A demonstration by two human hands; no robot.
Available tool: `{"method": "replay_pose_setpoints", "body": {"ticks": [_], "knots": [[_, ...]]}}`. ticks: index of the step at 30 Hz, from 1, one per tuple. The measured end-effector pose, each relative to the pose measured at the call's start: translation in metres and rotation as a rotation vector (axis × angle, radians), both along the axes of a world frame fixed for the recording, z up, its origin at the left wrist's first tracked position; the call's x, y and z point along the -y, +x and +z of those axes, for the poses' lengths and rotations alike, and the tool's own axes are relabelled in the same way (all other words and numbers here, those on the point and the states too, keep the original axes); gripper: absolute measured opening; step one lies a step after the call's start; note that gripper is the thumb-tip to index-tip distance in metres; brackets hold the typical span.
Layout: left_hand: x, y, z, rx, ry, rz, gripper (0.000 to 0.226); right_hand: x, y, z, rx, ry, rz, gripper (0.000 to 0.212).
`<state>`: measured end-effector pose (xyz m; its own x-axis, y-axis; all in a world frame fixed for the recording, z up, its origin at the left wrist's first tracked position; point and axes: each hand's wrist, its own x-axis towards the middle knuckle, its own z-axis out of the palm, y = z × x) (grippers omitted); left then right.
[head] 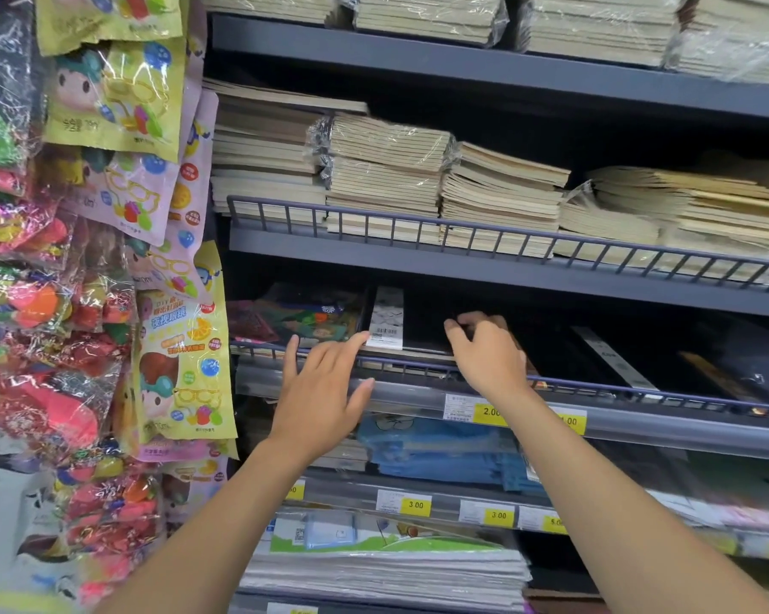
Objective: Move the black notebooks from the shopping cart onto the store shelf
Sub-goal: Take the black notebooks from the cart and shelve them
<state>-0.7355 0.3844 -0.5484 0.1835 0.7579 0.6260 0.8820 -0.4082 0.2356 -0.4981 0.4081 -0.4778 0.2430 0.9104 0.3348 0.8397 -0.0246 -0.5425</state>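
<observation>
Black notebook (422, 321) with white label band lying on store shelf (409, 394) behind wire rail (595, 386), right hand (489, 356) curled onto its cover, left hand (325, 392) spread flat, holding nothing, index fingertip by the band

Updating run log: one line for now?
left hand open over rail | right hand curled on black notebook | notebook on shelf

Black notebooks (422, 316) lost in shadow, fingertips of right hand (489, 354) hidden
</observation>
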Motion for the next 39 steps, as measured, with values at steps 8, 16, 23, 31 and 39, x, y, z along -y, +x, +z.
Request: {"method": "replay_pose_setpoints", "body": {"ticks": [8, 16, 23, 31, 39], "knots": [[-0.005, 0.000, -0.009, -0.118, 0.060, 0.063, 0.078, 0.055, 0.036, -0.055, 0.273, 0.378, 0.099, 0.020], [-0.002, 0.003, -0.004, -0.150, 0.025, 0.090, 0.078, 0.052, 0.039, -0.062, 0.248, 0.402, 0.117, 0.035], [0.015, 0.004, 0.032, -0.178, -0.297, 0.084, 0.083, 0.061, 0.036, -0.020, 0.338, 0.043, 0.130, 0.036], [0.053, -0.006, 0.147, -0.328, -0.733, 0.136, 0.075, 0.072, 0.026, 0.104, 0.360, -0.639, 0.280, 0.066], [0.107, -0.019, 0.288, -0.434, -0.794, 0.062, 0.074, 0.128, 0.014, 0.244, 0.346, -0.753, 0.275, 0.074]]}}
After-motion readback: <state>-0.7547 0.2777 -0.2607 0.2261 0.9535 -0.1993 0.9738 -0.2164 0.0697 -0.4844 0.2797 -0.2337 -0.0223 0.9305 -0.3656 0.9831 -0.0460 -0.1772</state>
